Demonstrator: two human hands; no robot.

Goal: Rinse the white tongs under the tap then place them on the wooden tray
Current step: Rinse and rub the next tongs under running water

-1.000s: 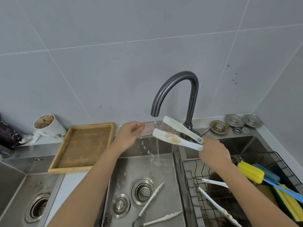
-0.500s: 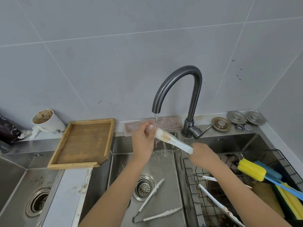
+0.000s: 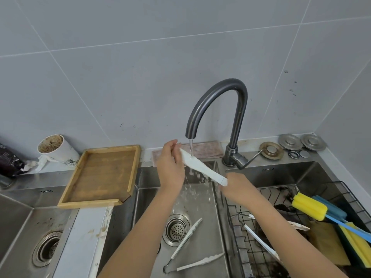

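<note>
Since a moment ago the brown smear showing on the white tongs [image 3: 202, 166] is out of sight, a clean white face now turned up under the stream; both hands sit much as they did. Left hand [image 3: 170, 167] curls its fingers round the tip end, right hand [image 3: 235, 186] grips the hinge end, so the closed tongs slant between them beneath the tap [image 3: 216, 109], over the sink [image 3: 200, 199]. Risks, as I judge them: wet plastic may slip from either grip and drop among the other tongs [image 3: 186, 249] lying by the drain; the hidden face may keep its stain if not turned up again; carrying them dripping to the wooden tray [image 3: 102, 175], perched across the sink edge on the bench, may nudge it.
</note>
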